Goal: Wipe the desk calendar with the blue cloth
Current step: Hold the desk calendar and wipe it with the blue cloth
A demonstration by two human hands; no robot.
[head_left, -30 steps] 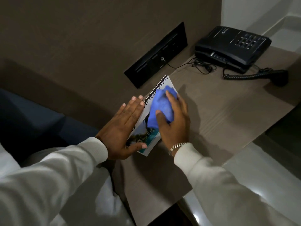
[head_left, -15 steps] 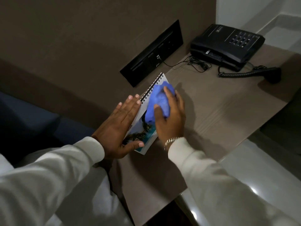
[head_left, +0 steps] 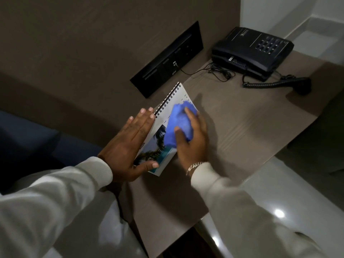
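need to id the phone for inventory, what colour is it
Black. The telephone at the desk's far corner, and its coiled cord, show best in the head view.

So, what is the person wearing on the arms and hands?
Both arms are covered by long white sleeves with ribbed cuffs. The right wrist carries a metallic chain bracelet. The left hand and right hand are bare, with no gloves.

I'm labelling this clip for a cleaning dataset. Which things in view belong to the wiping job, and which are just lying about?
In the job:
- desk calendar, lying flat on the desk
- blue cloth, bunched on the calendar
- right hand, gripping the cloth
- left hand, flat on the calendar's edge

Lying about:
- black telephone and its coiled cord
- black wall panel
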